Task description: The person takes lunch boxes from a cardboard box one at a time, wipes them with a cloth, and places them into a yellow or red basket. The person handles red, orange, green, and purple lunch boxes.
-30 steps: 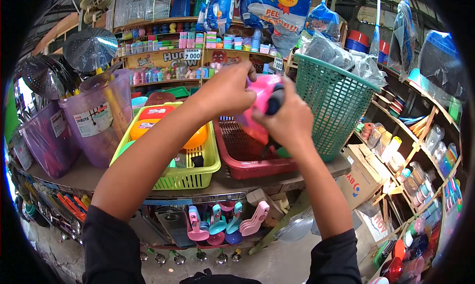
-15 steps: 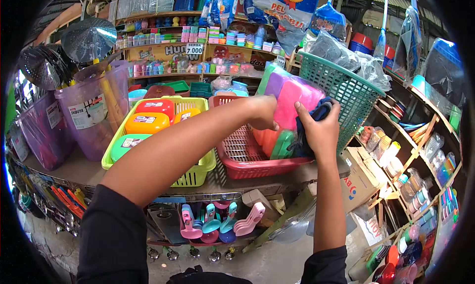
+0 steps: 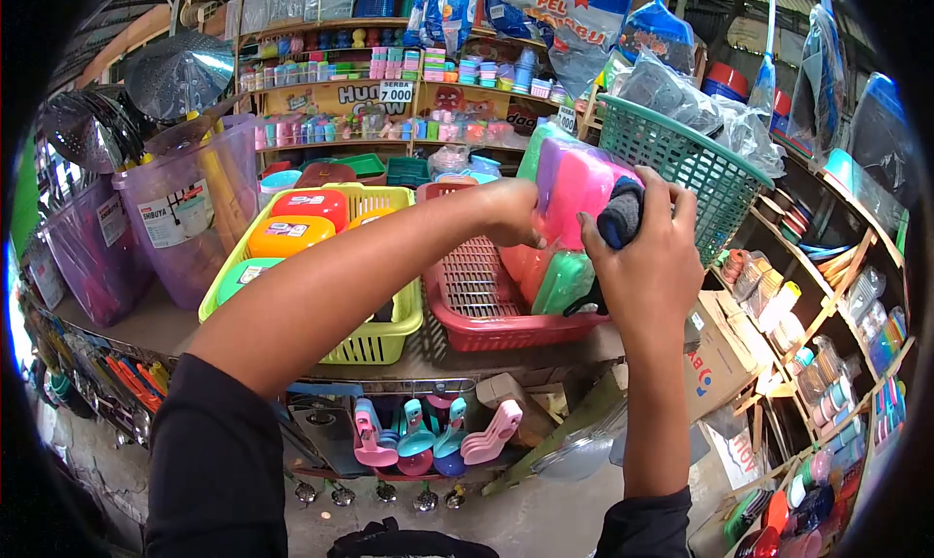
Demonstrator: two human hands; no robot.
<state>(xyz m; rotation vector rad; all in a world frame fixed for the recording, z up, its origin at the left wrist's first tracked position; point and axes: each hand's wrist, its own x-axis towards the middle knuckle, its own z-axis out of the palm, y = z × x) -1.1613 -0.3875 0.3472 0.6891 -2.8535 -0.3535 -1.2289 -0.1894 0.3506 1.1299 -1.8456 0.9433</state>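
My left hand [image 3: 511, 213] reaches across and is closed at the left edge of a plastic-wrapped pack of coloured boxes [image 3: 576, 193], pink, purple and green, tilted above the red basket [image 3: 506, 332]. In my right hand [image 3: 650, 252] is a bunched dark cloth [image 3: 621, 214], pressed against or close beside the pack's right side. An orange piece and a green wrapped box [image 3: 562, 282] rest in the red basket just under the pack. The fingertips of my left hand are partly hidden.
Left of the red basket stands a yellow basket [image 3: 416, 332] with red, orange and green lidded boxes. Purple tubs [image 3: 185, 217] with skimmers are farther left. A green basket [image 3: 681, 154] of bagged goods rises close behind my right hand. Clips [image 3: 413, 427] hang under the counter edge.
My right hand has turned so its back faces me more, and the dark cloth has moved up along the pack's right side. My left hand stays at the pack. The view has shifted slightly.
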